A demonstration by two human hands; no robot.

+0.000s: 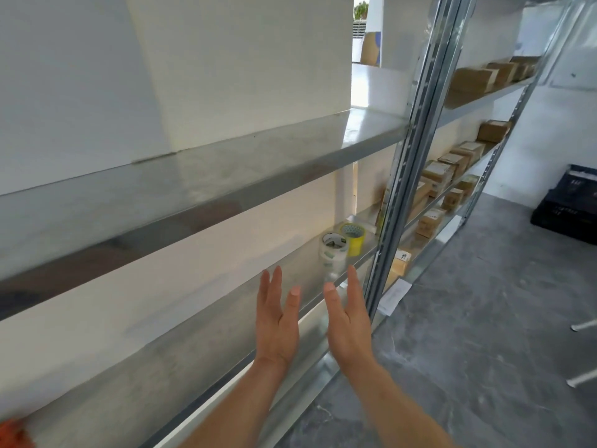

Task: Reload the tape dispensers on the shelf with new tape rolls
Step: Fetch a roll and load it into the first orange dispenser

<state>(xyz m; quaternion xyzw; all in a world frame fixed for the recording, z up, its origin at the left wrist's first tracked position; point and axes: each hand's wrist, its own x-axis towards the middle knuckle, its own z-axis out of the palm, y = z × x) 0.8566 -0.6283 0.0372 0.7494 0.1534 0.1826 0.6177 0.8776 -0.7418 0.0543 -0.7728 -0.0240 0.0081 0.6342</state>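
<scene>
Your left hand (277, 318) and right hand (349, 320) hover flat-fingered, palms facing, holding nothing, over the front lip of the smooth grey metal shelf (181, 357). Beyond your fingertips stand a clear round tape roll (333, 250) and a yellow round tape roll (354, 239), near the slotted steel upright (395, 205).

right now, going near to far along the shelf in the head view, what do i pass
left hand and right hand side by side, both open → clear tape roll → yellow tape roll → cardboard boxes in the next bay
</scene>
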